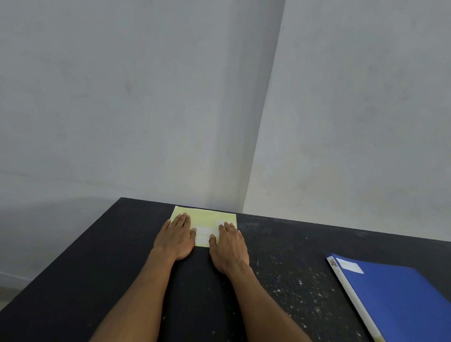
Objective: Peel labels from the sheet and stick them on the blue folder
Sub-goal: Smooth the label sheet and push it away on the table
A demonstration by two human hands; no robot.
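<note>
Both hands lie flat, fingers spread and gripping nothing, on the yellow sheet [205, 218] at the far edge of the black table [101, 268]. The left hand [177, 237] covers the sheet's left part and the right hand [228, 244] its right part, with a strip of sheet showing between them. In that strip sit pale rectangles that are probably labels [204, 232], though they are too washed out to count or to tell whether any corner is lifted. The sheet's long axis runs side to side, roughly 9 to 3 o'clock. The folder [398, 302] lies well apart, at about 4 o'clock from the hands, its long axis running from 11 to 5 o'clock; the right hand is the nearer. Its near end is cut off by the frame's edge. A pale patch near its far corner may be a label already stuck, but this cannot be confirmed. The palms hide much of the sheet.
</note>
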